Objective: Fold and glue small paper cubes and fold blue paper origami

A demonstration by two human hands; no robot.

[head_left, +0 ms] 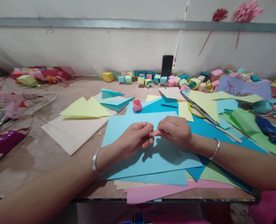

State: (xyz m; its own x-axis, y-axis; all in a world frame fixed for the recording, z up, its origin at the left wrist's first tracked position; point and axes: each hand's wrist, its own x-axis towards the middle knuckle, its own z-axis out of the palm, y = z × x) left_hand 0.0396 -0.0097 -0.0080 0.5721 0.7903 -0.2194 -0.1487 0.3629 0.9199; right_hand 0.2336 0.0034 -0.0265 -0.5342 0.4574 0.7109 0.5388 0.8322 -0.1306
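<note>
Indoors, hands over paper-strewn table, pale wall

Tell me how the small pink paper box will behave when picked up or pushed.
The pink box looks like folded paper, so it's probably light. Its open top and thin walls suggest a hard pinch could crush it. Its flat, angular sides suggest sliding or tipping rather than rolling.
</note>
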